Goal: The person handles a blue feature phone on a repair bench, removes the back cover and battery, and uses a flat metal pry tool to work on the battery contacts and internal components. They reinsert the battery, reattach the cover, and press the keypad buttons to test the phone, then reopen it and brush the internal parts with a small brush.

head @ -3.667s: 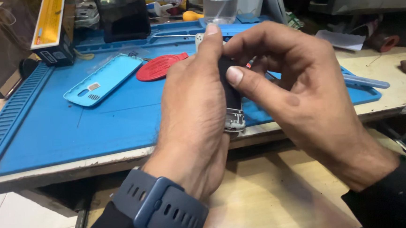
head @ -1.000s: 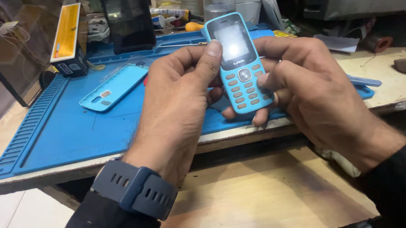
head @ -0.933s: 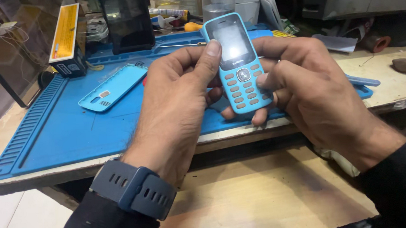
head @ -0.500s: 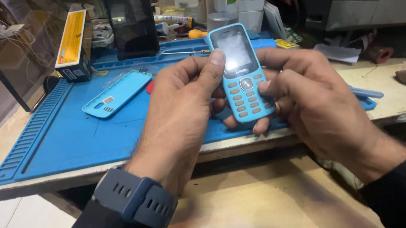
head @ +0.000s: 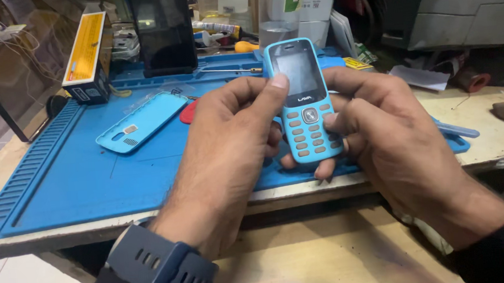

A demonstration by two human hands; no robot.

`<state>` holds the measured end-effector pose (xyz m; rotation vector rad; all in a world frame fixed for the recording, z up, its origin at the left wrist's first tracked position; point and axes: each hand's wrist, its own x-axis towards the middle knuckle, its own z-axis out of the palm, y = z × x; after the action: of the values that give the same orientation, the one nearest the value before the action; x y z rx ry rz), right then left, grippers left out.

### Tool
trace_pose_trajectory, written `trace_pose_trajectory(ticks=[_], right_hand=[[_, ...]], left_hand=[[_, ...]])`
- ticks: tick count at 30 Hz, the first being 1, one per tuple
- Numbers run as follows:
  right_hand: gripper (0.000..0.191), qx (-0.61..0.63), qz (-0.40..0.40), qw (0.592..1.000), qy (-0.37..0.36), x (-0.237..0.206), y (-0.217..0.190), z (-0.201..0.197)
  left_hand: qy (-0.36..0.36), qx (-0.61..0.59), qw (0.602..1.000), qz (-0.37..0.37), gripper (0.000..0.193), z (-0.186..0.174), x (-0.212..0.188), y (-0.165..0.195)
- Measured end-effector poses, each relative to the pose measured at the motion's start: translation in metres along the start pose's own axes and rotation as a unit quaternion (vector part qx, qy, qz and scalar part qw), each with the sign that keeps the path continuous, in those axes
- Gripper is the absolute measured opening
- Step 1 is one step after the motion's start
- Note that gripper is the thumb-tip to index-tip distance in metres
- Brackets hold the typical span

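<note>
- I hold the light blue keypad phone [head: 303, 100] between both my hands, above the near edge of the blue work mat [head: 74, 187], its screen and keys facing me and its top end tilted away.
- My left hand [head: 229, 154] wraps the phone's left side, clamped on it; the thumb reaches up along the left edge of the dark screen.
- My right hand [head: 392, 144] grips the right side, fingers curled behind the phone, the thumb lying just beside the round middle key; one fingertip shows under the bottom edge.
- On my left wrist sits a dark blue watch strap [head: 161, 269].
- The phone's loose back cover [head: 141, 122], same blue, lies flat on the mat well to the left of my hands, inner side up.
- A red piece [head: 188, 111] peeks out from behind my left hand.
- At the mat's far side stand a yellow and black box [head: 86, 55] and a dark tablet [head: 162, 30] propped upright.
</note>
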<state>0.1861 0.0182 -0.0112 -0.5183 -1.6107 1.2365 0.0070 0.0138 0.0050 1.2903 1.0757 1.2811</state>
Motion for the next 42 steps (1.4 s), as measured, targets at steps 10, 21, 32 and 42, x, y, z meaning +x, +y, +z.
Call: trace_pose_trajectory(ticks=[10, 21, 32, 42], right_hand=[[0.047, -0.022, 0.012, 0.999, 0.030, -0.001, 0.001, 0.002], [0.045, -0.043, 0.013, 0.999, 0.025, 0.000, 0.001, 0.003], [0.041, -0.042, 0.009, 0.999, 0.017, -0.001, 0.001, 0.003], [0.043, -0.064, 0.011, 0.997, 0.031, -0.002, 0.002, 0.002]], left_hand=[[-0.014, 0.016, 0.998, 0.051, 0.044, 0.003, -0.005, 0.004], [-0.056, -0.008, 0.995, 0.088, 0.073, -0.003, -0.002, -0.005], [-0.050, -0.014, 0.996, 0.073, 0.073, -0.003, -0.003, -0.004], [-0.055, -0.043, 0.996, 0.062, 0.074, -0.005, -0.001, -0.007]])
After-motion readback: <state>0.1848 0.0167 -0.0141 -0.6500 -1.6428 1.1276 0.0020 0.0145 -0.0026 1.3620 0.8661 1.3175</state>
